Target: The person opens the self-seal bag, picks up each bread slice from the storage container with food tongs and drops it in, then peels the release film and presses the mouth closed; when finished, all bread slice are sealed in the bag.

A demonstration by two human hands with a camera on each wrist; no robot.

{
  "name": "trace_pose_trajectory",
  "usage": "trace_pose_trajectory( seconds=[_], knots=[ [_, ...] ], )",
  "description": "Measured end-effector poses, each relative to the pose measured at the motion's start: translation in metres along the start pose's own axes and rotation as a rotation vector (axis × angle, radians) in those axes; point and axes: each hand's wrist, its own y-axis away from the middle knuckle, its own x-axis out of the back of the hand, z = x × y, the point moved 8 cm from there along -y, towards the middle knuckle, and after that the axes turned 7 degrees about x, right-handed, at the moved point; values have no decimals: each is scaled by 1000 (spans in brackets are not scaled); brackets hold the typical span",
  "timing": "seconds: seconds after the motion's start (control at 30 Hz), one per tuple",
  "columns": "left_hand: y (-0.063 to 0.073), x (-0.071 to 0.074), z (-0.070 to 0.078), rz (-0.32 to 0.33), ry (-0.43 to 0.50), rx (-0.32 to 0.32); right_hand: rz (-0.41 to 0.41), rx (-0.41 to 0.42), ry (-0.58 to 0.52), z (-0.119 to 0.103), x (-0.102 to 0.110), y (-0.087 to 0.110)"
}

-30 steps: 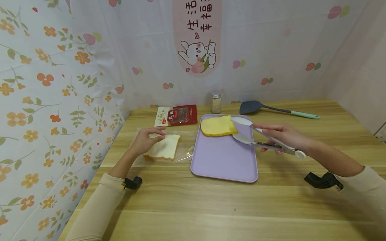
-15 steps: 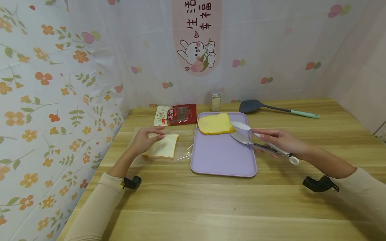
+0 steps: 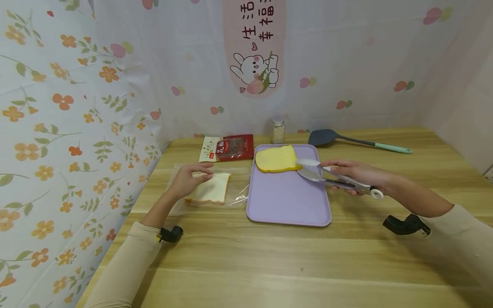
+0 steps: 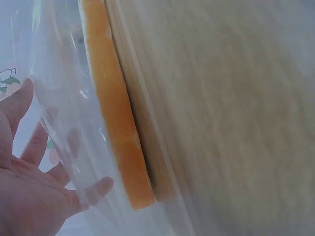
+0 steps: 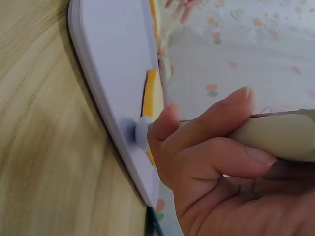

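Note:
My left hand (image 3: 185, 182) is at the left end of a clear plastic bag (image 3: 239, 194) holding a white bread slice (image 3: 209, 188). In the left wrist view its fingers are spread against the raised film, some showing through it, with the slice's brown crust (image 4: 118, 113) alongside. My right hand (image 3: 356, 173) grips metal tongs (image 3: 327, 182) with white-grey tips. Parted, those tips reach the right end of a yellow bread slice (image 3: 275, 159) on a lilac tray (image 3: 289, 205). In the right wrist view a beige tongs handle (image 5: 275, 135) passes through my curled fingers.
Behind the tray stand a small spice jar (image 3: 278, 130) and a red seasoning packet (image 3: 236, 147). A dark spatula (image 3: 323, 137) with a mint handle lies at the back right. Patterned curtains (image 3: 185, 60) rise behind and to the left of the wooden table (image 3: 250, 265).
The tongs and right hand have shifted slightly left, and the tips have drawn closer together at the yellow slice. The tray has moved slightly away from me. My left hand keeps its place.

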Motion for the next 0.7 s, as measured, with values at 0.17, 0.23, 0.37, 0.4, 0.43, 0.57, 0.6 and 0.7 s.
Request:
trace_pose_trajectory(
  seconds=[0.17,0.23,0.37,0.4,0.43,0.57,0.6,0.7],
  knots=[
    [-1,-1,0,-3,-11,12,27,28,47,5,2,1],
    [-1,-1,0,-3,-13,13,30,38,56,7,2,0],
    [-2,-1,0,-8,-6,15,10,47,82,11,8,-6],
    [-2,-1,-1,-8,-3,17,6,43,95,12,12,-7],
    [-2,-1,-1,-10,-3,20,0,43,111,12,16,-9],
    [-3,-2,-2,-13,-3,22,-49,45,160,14,30,-17],
    [-3,-2,-2,-13,-5,20,-62,49,173,15,33,-19],
    [-3,-2,-1,-11,-9,10,-118,72,176,15,39,-25]
  ],
)
